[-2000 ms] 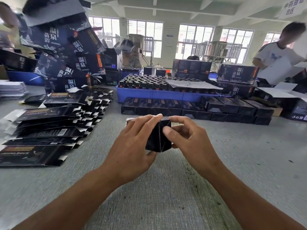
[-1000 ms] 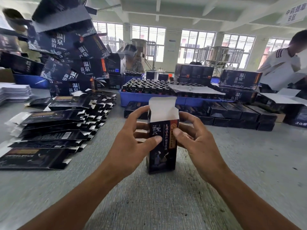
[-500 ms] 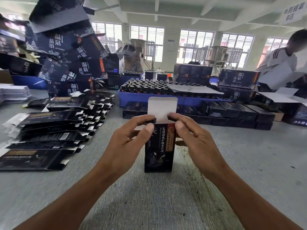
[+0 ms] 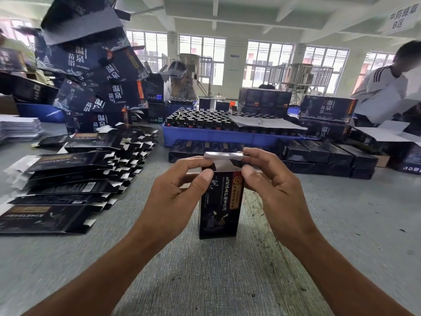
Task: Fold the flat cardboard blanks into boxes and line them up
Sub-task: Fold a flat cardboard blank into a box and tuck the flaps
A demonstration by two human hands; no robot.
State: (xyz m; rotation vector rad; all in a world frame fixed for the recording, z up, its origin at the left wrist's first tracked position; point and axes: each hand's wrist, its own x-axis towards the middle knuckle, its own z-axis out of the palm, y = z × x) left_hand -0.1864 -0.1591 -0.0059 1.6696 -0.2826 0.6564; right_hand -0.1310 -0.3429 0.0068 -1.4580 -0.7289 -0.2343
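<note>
The grey tabletop (image 4: 341, 224) fills the lower view and carries everything. At eleven o'clock rises a leaning heap of large dark cartons (image 4: 95, 71) printed with white characters. At one o'clock sits a blue tray (image 4: 211, 135) packed with dark-capped bottles (image 4: 200, 120), a pale sheet lying over its right part. Just in front of the tray, from twelve to two o'clock, runs a row of folded dark boxes (image 4: 319, 156) lying side by side and touching. At nine o'clock lies a fanned stack of flat cardboard blanks (image 4: 68, 179), dark faces up, their notched white flaps pointing toward the centre. At the far two o'clock edge a person in a white top (image 4: 382, 85) handles a white sheet.

At the centre stands the box being folded (image 4: 219, 206), upright on the tabletop, its printed face toward the camera. Its white top flap (image 4: 224, 155) is bent over, not tucked in. The left hand (image 4: 175, 197) holds the box's upper left corner, thumb on the front face and forefinger curled over the top, pinching the edge. The right hand (image 4: 271, 185) pinches the upper right corner, thumb on the front and forefinger on the flap's right end; its other fingers are loosely spread behind.
</note>
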